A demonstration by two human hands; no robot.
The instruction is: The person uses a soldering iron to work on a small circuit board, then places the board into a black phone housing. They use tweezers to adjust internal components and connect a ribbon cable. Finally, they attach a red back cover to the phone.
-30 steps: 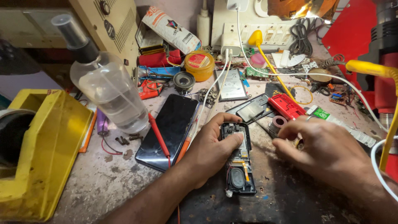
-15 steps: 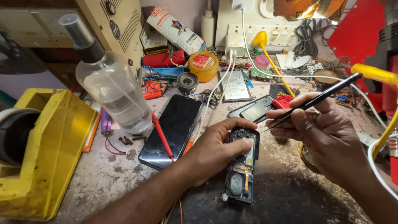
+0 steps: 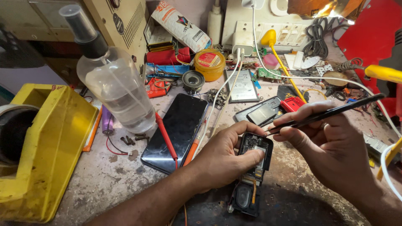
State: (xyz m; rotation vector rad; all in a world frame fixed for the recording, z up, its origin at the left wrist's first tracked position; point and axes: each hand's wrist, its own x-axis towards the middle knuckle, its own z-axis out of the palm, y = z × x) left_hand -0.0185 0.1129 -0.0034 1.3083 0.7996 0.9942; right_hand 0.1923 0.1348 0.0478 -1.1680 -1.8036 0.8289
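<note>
1. I see the left hand (image 3: 228, 157) low in the middle of the workbench (image 3: 104, 184), fingers curled around the opened phone body (image 3: 251, 175), thumb pressed across its upper half.
2. The opened phone body lies flat on the bench straight ahead, its circuit board and a round speaker part at its near end exposed; it sits just right of the black screen panel (image 3: 178, 129).
3. My right hand (image 3: 331, 146) pinches black tweezers (image 3: 326, 114) between thumb and fingers; the tool runs up to the right, and its tip sits at the top right corner of the phone body.
4. A red-handled probe (image 3: 166, 134) and an orange-handled tool (image 3: 193, 148) lie across the screen panel's lower edge.
5. To the left a clear spray bottle (image 3: 115, 92) stands upright, with a yellow tape dispenser (image 3: 46, 146) further left at the bench edge.
6. Behind the phone body I make out a second dark phone back (image 3: 260, 112), a flat silver battery (image 3: 241, 86), a round yellow tin (image 3: 209, 63) and a small red part (image 3: 293, 103).
7. White cables (image 3: 228, 90) run down from the wall sockets toward the left hand.
8. A yellow-handled soldering iron (image 3: 383, 74) hangs at the right edge, well apart from both hands.
</note>
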